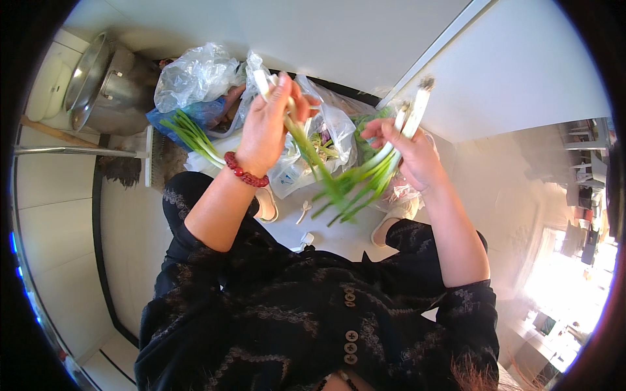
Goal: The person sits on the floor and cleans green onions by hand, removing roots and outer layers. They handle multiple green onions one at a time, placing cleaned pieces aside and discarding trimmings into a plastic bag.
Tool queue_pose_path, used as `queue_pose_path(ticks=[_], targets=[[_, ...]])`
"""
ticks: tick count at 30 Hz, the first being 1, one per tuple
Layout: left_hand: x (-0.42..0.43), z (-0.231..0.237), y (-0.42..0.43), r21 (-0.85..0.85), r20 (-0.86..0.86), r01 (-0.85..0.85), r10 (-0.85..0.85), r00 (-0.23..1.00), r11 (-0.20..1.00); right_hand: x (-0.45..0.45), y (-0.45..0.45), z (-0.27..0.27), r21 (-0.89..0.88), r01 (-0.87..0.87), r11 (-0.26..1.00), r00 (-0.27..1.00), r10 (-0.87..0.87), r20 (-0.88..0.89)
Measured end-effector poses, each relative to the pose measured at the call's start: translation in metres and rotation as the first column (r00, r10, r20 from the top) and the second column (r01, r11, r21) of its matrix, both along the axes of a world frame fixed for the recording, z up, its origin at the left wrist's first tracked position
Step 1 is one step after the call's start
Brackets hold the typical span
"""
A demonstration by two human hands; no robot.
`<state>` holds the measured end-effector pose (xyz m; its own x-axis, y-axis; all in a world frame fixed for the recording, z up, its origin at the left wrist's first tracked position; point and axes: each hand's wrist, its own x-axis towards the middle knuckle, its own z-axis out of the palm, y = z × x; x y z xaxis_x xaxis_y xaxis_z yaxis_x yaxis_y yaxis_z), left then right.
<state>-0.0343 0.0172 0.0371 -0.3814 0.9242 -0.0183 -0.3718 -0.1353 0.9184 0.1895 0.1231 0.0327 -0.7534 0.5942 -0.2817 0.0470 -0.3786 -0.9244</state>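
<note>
In my left hand point(276, 119), with a red beaded bracelet at the wrist, is a scallion stalk point(261, 82). Its white end points up, and a green leaf point(318, 163) hangs down, blurred. My right hand point(413, 151) grips several scallions point(416, 105) with roots upward and green tops spread down toward the middle. More scallions point(193, 134) lie beyond my left forearm, their white ends partly hidden by the wrist. Below both hands sits an open clear plastic bag point(340, 139) with vegetables inside, some purplish.
Crumpled clear plastic point(198, 76) and a blue plastic bag point(168, 119) sit at the far left. Beside them stands a steel pot point(124, 90). A metal bar point(78, 152) juts from the left. A small pale scrap point(303, 211) lies on the floor between my shoes. A white panel point(508, 73) rises at right.
</note>
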Motion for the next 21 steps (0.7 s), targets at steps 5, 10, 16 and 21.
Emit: queue_pose_path(ticks=[5,10,16,21], targets=[[0.013,0.007,-0.011,-0.321,-0.237,0.179,-0.262,0.935,0.930,0.000,0.010,0.002,-0.102,0.077,0.992,0.994,-0.085,-0.072],[0.050,-0.002,-0.011,-0.346,-0.656,0.267,-0.435,0.616,0.900,-0.001,0.008,0.003,-0.142,0.028,0.990,0.988,-0.049,-0.149],[0.042,-0.006,-0.009,-0.469,-0.191,0.389,-0.521,0.832,0.793,-0.004,0.002,0.013,-0.125,0.055,0.991,0.995,-0.065,-0.080],[0.028,-0.008,-0.004,-0.268,0.048,0.340,-0.340,0.939,0.902,0.001,-0.003,0.018,0.149,-0.101,0.984,0.978,0.071,0.196]])
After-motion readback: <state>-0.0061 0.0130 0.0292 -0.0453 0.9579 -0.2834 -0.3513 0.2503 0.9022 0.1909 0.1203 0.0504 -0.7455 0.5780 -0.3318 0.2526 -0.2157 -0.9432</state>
